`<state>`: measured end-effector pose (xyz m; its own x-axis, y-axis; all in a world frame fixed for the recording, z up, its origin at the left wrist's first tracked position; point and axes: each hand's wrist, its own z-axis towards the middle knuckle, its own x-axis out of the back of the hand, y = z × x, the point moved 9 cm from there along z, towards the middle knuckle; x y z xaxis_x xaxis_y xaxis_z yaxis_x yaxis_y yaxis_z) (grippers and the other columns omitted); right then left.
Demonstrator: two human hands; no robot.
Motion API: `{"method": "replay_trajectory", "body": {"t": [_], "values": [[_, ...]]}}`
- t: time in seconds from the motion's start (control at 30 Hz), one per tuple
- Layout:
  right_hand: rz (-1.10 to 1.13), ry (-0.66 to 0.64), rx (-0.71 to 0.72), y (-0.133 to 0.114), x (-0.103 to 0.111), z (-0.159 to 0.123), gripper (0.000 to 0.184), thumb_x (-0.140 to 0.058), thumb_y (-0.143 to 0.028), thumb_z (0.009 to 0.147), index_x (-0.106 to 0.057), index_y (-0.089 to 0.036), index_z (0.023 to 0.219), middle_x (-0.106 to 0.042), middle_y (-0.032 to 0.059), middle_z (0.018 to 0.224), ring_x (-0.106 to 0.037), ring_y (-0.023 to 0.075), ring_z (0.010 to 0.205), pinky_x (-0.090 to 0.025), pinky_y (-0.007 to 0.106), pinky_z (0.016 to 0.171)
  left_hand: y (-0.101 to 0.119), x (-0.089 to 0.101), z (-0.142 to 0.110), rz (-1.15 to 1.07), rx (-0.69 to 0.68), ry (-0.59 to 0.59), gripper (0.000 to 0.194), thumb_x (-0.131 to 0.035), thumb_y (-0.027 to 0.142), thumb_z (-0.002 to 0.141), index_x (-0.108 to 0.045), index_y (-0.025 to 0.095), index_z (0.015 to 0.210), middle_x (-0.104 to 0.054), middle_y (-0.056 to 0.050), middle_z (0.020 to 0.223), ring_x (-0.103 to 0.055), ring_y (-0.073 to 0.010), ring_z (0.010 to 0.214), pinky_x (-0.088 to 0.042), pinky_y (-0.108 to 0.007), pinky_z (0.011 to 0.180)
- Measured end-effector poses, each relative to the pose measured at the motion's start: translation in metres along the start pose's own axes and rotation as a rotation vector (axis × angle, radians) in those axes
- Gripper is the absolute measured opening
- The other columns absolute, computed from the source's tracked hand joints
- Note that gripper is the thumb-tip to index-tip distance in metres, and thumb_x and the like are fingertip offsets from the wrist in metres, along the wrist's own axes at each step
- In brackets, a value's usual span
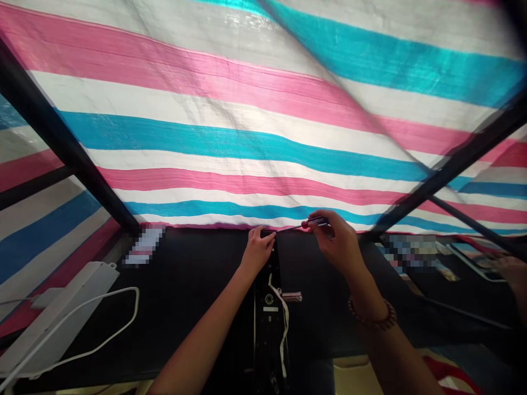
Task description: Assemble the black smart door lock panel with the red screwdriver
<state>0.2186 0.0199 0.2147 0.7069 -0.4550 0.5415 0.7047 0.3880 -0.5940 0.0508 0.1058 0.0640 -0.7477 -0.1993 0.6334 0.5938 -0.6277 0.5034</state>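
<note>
A long black metal bar [269,329] runs away from me across the black table. A loose white cable [285,329] lies along it, and a round fitting and a white label show on its top. My left hand [258,249] grips the bar's far end, thumb and fingers curled over it. In my right hand [337,241] is a screwdriver [315,221] with a clear dark handle and red collar, pinched by the fingers. Its shaft points left, the tip close to my left fingertips. What the tip meets is too small to make out.
A white power strip [61,323] with a looping white cord lies at left. Beside the bar rests a small pinkish, shiny cylinder [292,297]. At right are a phone-like device [473,260] and another person's blurred hand [513,271]. Striped sheeting [247,131] on dark poles slopes overhead.
</note>
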Motion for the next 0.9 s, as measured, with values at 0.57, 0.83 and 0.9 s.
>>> {"method": "replay_trajectory", "body": {"t": [0.57,0.83,0.9], "values": [[0.024,0.080,-0.007,0.003,0.006,-0.006,0.020,-0.059,-0.033,0.096,-0.061,-0.023,0.113,-0.071,0.0076,0.102,-0.074,0.0217,0.091,-0.063,0.039,0.080,0.006,0.009,-0.004,-0.026,0.022,0.029,0.029,-0.059,0.020,0.093,-0.075,0.028,0.115,-0.055,-0.011,0.125,-0.051,-0.0283,0.117,-0.049,-0.050,0.104],[0.029,0.090,-0.013,0.004,0.008,-0.010,0.022,-0.060,-0.034,0.094,-0.062,-0.024,0.113,-0.070,0.0073,0.104,-0.073,0.0210,0.089,-0.063,0.037,0.078,0.007,0.013,-0.004,-0.050,0.044,0.048,0.027,-0.060,0.022,0.093,-0.073,0.025,0.117,-0.055,-0.011,0.122,-0.052,-0.0270,0.117,-0.048,-0.048,0.105],[0.034,0.096,-0.012,0.004,0.009,-0.010,0.022,-0.060,-0.035,0.094,-0.062,-0.024,0.114,-0.070,0.0075,0.104,-0.073,0.0213,0.089,-0.063,0.038,0.078,0.006,0.013,-0.004,-0.056,0.050,0.048,0.027,-0.060,0.022,0.093,-0.072,0.026,0.117,-0.055,-0.010,0.122,-0.052,-0.0270,0.117,-0.048,-0.048,0.105]]}}
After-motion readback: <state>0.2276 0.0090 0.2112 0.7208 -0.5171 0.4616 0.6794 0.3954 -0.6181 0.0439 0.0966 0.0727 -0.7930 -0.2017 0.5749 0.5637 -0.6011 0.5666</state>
